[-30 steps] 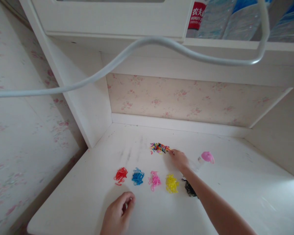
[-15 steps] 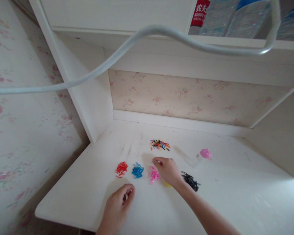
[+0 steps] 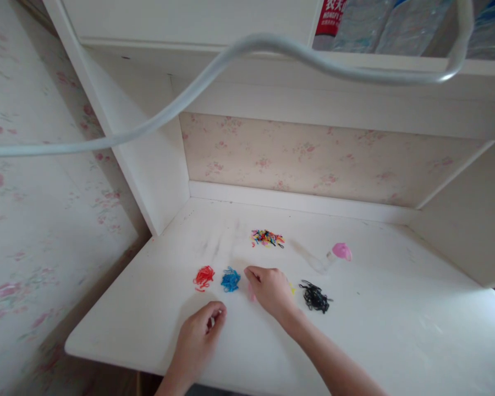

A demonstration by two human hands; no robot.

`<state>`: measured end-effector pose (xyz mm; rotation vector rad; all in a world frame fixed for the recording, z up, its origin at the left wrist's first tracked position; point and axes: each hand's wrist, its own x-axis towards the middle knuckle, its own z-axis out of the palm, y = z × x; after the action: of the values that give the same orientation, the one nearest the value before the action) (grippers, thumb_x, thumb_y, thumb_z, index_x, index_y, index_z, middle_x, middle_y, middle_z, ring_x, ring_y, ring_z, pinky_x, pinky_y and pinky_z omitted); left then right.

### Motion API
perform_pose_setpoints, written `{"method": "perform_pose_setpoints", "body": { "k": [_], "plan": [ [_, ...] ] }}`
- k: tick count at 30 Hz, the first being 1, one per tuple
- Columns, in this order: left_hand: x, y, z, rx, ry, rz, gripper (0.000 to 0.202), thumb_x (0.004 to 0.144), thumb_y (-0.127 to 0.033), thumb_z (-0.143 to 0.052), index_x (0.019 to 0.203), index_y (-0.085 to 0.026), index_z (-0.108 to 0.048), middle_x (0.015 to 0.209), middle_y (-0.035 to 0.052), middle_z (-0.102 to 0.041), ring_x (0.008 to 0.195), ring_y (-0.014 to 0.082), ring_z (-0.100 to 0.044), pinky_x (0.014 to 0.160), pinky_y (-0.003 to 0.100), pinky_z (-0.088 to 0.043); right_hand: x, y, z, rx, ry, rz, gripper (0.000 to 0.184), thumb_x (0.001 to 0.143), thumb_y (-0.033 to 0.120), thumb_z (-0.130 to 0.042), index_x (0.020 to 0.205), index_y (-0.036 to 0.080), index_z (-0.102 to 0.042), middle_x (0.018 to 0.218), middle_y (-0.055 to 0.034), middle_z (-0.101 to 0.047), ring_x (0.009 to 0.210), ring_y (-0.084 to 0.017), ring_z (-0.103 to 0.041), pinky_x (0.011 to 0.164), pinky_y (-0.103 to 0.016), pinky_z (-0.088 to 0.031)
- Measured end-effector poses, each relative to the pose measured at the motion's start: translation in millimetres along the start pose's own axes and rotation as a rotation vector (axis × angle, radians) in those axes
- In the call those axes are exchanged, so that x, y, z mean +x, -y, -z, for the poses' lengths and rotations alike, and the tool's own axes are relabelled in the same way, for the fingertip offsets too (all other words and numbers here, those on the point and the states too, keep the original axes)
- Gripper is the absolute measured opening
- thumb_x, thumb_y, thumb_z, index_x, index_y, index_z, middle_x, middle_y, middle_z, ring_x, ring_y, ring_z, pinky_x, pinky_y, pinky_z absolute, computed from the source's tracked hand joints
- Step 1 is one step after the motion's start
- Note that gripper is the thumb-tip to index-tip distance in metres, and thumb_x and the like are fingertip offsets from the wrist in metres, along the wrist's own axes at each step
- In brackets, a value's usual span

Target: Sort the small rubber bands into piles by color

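Note:
Small heaps of tiny elastic bands lie in a row on the white desk (image 3: 396, 324): a red heap (image 3: 204, 276), a blue heap (image 3: 230, 280) and a black heap (image 3: 314, 296). My right hand (image 3: 271, 290) rests over the pink heap (image 3: 251, 291) and covers most of the yellow heap (image 3: 291, 289); its fingers are curled and pinched near the blue heap. What they hold is too small to make out. My left hand (image 3: 198, 337) lies near the front edge, loosely curled, fingertips pinched together. A mixed-colour heap (image 3: 267, 238) lies further back.
A clear bottle with a pink cap (image 3: 340, 252) lies on its side to the right of the mixed heap. A white cable (image 3: 214, 71) hangs across the upper view. Shelf walls close the desk at left, back and right. Water bottles (image 3: 379, 25) stand on the shelf above.
My right hand has come back from the mixed heap toward me and leftward, and now sits over the pink and yellow heaps. My left hand has barely moved.

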<state>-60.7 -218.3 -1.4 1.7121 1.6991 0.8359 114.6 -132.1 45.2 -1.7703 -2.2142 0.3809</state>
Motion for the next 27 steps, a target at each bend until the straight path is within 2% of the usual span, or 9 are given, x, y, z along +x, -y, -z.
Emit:
{"method": "perform_pose_setpoints", "body": {
  "k": [4,7,10,13,16,18,21,25,27],
  "plan": [
    [1,0,-1.1,0.021,0.000,0.001,0.027,0.088,-0.039,-0.040,0.083,-0.021,-0.060,0.068,-0.0022,-0.061,0.058,0.0113,-0.053,0.055,0.020,-0.039,-23,-17,13,0.182,-0.068,-0.009,0.044,0.092,0.043,-0.032,0.075,0.024,-0.068,0.060,0.0003,-0.065,0.054,-0.012,-0.055,0.052,-0.019,-0.031],
    [-1,-1,-1.6,0.027,-0.005,-0.002,0.027,0.088,-0.039,-0.040,0.084,-0.022,-0.060,0.068,-0.0022,-0.062,0.058,0.0112,-0.054,0.056,0.019,-0.039,-50,-31,9,0.338,-0.080,-0.055,0.044,0.091,0.047,-0.034,0.078,0.022,-0.068,0.057,0.0019,-0.061,0.051,-0.011,-0.052,0.049,-0.019,-0.032],
    [-3,-2,-2.1,0.043,-0.013,-0.021,0.027,0.088,-0.037,-0.039,0.083,-0.022,-0.060,0.066,-0.0021,-0.061,0.057,0.0111,-0.053,0.056,0.019,-0.039,-82,-51,-4,0.446,-0.076,-0.177,0.044,0.087,0.052,-0.039,0.087,0.020,-0.070,0.057,0.0019,-0.061,0.051,-0.012,-0.053,0.047,-0.018,-0.035],
    [-5,-2,-3.1,0.073,-0.019,-0.055,0.025,0.088,-0.036,-0.040,0.084,-0.022,-0.060,0.066,-0.0020,-0.061,0.056,0.0111,-0.054,0.055,0.018,-0.039,-111,-78,-12,0.494,-0.116,-0.322,0.047,0.082,0.057,-0.042,0.087,0.020,-0.071,0.066,0.0003,-0.067,0.059,-0.014,-0.060,0.053,-0.017,-0.043],
    [-4,-1,-5.0,0.116,-0.017,-0.086,0.023,0.088,-0.036,-0.041,0.084,-0.024,-0.061,0.067,-0.0021,-0.062,0.057,0.0110,-0.055,0.057,0.018,-0.040,-133,-104,-13,0.437,-0.201,-0.484,0.048,0.078,0.061,-0.045,0.085,0.022,-0.071,0.069,-0.0004,-0.070,0.062,-0.015,-0.063,0.054,-0.017,-0.046],
    [-4,-1,-6.8,0.149,-0.022,-0.091,0.023,0.088,-0.036,-0.042,0.083,-0.024,-0.061,0.067,-0.0026,-0.063,0.057,0.0109,-0.055,0.057,0.018,-0.040,-143,-114,-14,0.371,-0.285,-0.543,0.047,0.078,0.062,-0.045,0.085,0.023,-0.071,0.067,0.0000,-0.070,0.061,-0.015,-0.064,0.053,-0.016,-0.045],
    [-4,-2,-9.9,0.185,-0.027,-0.080,0.022,0.087,-0.036,-0.042,0.084,-0.025,-0.061,0.068,-0.0034,-0.064,0.057,0.0107,-0.056,0.057,0.018,-0.040,-151,-117,-22,0.308,-0.370,-0.469,0.046,0.081,0.060,-0.042,0.086,0.024,-0.071,0.067,-0.0002,-0.070,0.058,-0.013,-0.064,0.053,-0.016,-0.045],
    [-4,-3,-11.7,0.208,-0.018,-0.059,0.022,0.086,-0.037,-0.043,0.084,-0.026,-0.062,0.071,-0.0035,-0.065,0.059,0.0105,-0.057,0.058,0.017,-0.041,-150,-111,-38,0.192,-0.418,-0.150,0.043,0.088,0.050,-0.039,0.090,0.021,-0.071,0.072,-0.0044,-0.071,0.057,-0.013,-0.064,0.058,-0.019,-0.046],
    [-2,-6,-10.5,0.188,-0.005,-0.035,0.023,0.087,-0.038,-0.042,0.084,-0.025,-0.062,0.072,-0.0034,-0.065,0.059,0.0104,-0.058,0.058,0.017,-0.041,-150,-111,-42,0.137,-0.429,-0.057,0.041,0.090,0.046,-0.039,0.090,0.020,-0.071,0.073,-0.0054,-0.071,0.058,-0.014,-0.065,0.059,-0.019,-0.046]
  ]
}}
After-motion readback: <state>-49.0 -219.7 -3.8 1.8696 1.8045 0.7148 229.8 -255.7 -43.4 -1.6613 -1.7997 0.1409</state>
